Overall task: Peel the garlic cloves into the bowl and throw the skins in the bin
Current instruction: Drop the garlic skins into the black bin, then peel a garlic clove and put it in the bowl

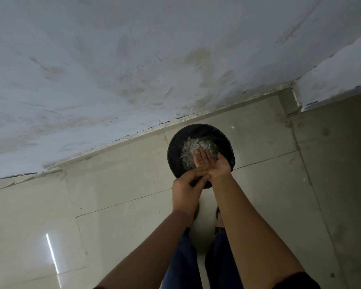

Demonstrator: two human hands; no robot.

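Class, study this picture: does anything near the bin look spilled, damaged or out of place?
Yes. A small pale fleck lies on the beige tiled floor just beside the round black bin, perhaps a stray skin; the papery garlic skins are inside. The white wall is stained brown and cracked along its base.

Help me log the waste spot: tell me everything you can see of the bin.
The bin is round, black, plastic-looking, open-topped and upright on the pale tiled floor, close to the wall. A heap of papery garlic skins lies inside. The right hand, palm up, and the left hand hang over its near rim, hiding part; contact cannot be told.
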